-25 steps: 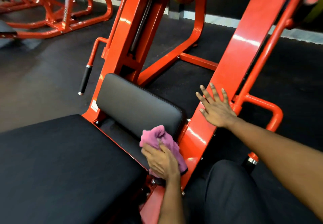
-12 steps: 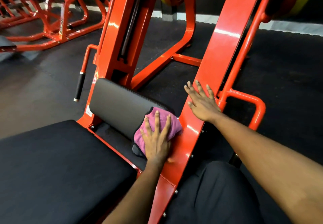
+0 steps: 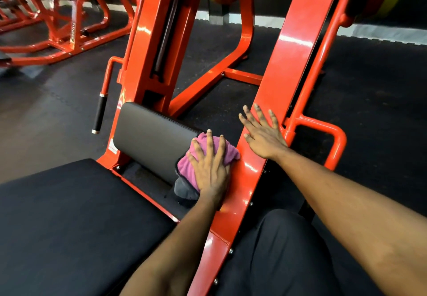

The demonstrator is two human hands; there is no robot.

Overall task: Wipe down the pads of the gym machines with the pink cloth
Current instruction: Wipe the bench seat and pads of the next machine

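A small dark grey pad (image 3: 150, 138) is bolted low on the orange machine, tilted up toward me. The pink cloth (image 3: 184, 168) is bunched on the pad's right end. My left hand (image 3: 211, 166) lies flat on the cloth with straight, spread fingers, pressing it against the pad. Flat on the orange slanted beam (image 3: 293, 53) to the right rests my right hand (image 3: 263, 136), fingers spread and holding nothing. A larger black seat pad (image 3: 69, 221) fills the lower left. The cloth's underside is hidden by my hand.
An orange side handle with a black grip (image 3: 99, 115) hangs left of the small pad. A bent orange bar (image 3: 332, 138) juts out on the right. Another orange machine frame (image 3: 69, 27) stands at the far left on dark rubber floor (image 3: 369, 92). My dark-trousered knee (image 3: 282, 249) is below.
My left hand went from gripping the cloth low beside the pad to pressing it flat, fingers spread, onto the pad's right end. My right hand stayed on the beam.
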